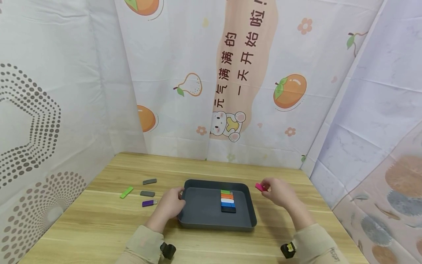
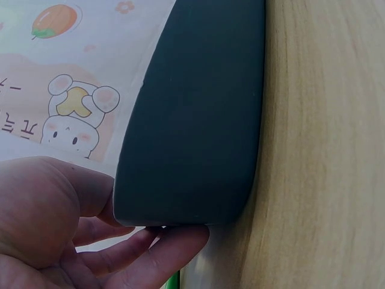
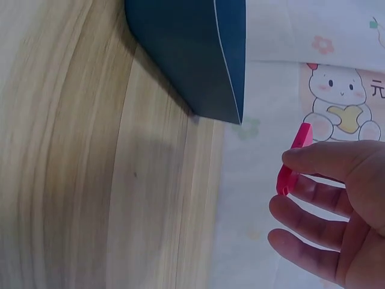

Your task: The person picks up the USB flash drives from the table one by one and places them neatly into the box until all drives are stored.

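Note:
A dark grey rectangular tray (image 1: 202, 209) stands on the wooden table. My left hand (image 1: 171, 202) holds its left wall, thumb at the rim and fingers against the outside (image 2: 174, 247). Inside the tray, towards the right, a column of USB sticks runs from green (image 1: 225, 192) through orange (image 1: 227, 196), white (image 1: 227, 201) and blue (image 1: 228, 205) to black (image 1: 228, 209). Beyond the tray's right side, my right hand (image 1: 278, 191) pinches a pink USB stick (image 1: 260, 187) between thumb and fingers, raised above the table in the right wrist view (image 3: 295, 158).
Left of the tray lie a green stick (image 1: 126, 192), two grey sticks, one farther back (image 1: 150, 181) and one nearer (image 1: 147, 193), and a purple USB stick (image 1: 148, 203) with its metal plug showing. A printed curtain (image 1: 184, 146) hangs behind the table.

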Motion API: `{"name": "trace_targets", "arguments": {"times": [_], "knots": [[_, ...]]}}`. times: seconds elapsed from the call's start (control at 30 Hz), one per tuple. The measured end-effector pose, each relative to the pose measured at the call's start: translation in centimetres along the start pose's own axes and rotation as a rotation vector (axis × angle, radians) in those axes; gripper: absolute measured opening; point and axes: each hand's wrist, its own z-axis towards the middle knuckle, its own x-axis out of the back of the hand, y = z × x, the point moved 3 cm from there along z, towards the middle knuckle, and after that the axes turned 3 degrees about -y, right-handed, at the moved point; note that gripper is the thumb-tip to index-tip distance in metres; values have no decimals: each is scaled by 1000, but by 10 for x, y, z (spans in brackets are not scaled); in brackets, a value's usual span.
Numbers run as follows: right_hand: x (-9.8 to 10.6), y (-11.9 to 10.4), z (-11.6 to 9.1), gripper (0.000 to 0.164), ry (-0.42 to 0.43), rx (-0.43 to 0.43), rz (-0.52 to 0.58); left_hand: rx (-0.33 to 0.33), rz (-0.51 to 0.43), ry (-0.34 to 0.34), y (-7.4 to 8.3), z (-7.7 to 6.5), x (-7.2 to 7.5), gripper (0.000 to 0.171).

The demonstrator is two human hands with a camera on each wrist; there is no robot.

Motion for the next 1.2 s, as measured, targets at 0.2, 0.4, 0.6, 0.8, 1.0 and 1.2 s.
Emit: {"name": "trace_targets", "arguments": {"times": [0.2, 0.4, 0.6, 0.8, 1.0, 1.2], "knots": [[-3, -11, 3, 14, 11, 40, 8, 8, -1, 5, 1, 0, 1, 52], [-9, -24, 5, 13, -15, 62, 19, 15, -8, 2, 2, -1, 2, 53], [-15, -34, 6, 14, -37, 54, 29, 8, -4, 4, 2, -2, 2, 52], [-20, -41, 7, 16, -33, 70, 56, 8, -3, 4, 2, -2, 2, 52], [-27, -46, 7, 16, -44, 92, 83, 14, -5, 3, 2, -3, 2, 53], [-31, -51, 8, 16, -33, 119, 69, 18, -5, 2, 2, -2, 2, 53]]}}
